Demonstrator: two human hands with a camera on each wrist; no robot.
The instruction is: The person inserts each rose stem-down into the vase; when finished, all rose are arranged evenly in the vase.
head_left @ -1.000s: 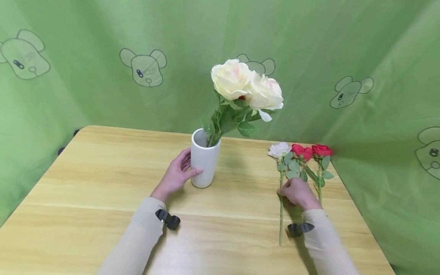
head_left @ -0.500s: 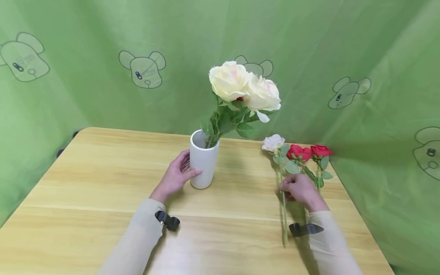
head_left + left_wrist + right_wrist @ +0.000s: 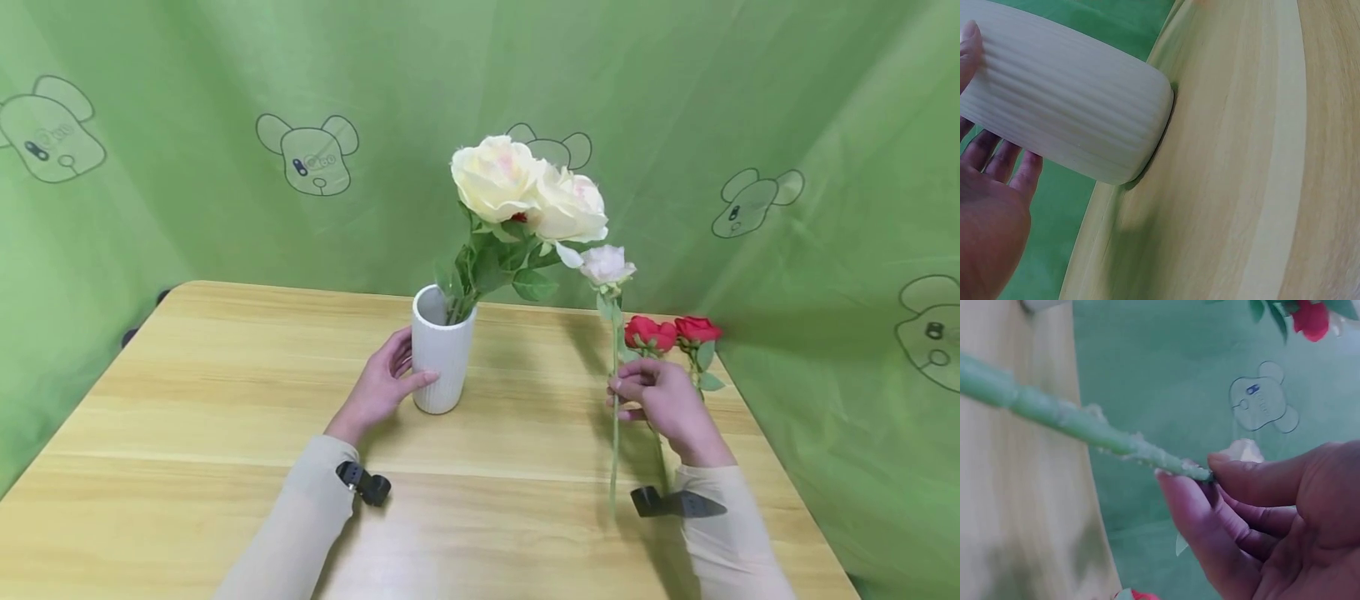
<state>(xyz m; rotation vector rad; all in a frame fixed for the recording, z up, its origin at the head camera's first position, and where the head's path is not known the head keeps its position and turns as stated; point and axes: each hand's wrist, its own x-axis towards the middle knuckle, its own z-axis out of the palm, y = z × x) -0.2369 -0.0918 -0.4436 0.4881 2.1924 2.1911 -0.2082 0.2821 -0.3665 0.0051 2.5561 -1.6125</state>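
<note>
A white ribbed vase [image 3: 444,362] stands upright on the table, and my left hand [image 3: 381,387] holds it from the left, thumb across its front. In the left wrist view the fingers [image 3: 1025,178] lie along one side of the vase and the thumb along the other. Large cream roses [image 3: 528,187] lean to the right out of its mouth. My right hand [image 3: 663,400] pinches the green stem [image 3: 1104,434] of a pale pink rose [image 3: 606,265] between thumb and fingers. That rose is raised off the table, bloom up, stem nearly vertical.
Two red roses [image 3: 651,333] lie at the table's right rear, partly behind my right hand. A green curtain [image 3: 405,100] with cartoon heads hangs close behind the wooden table [image 3: 225,400] and along its right side.
The pale pink rose has come up off the table in my right hand, its bloom rising and tilting upright. My left hand has stayed on the vase.
</note>
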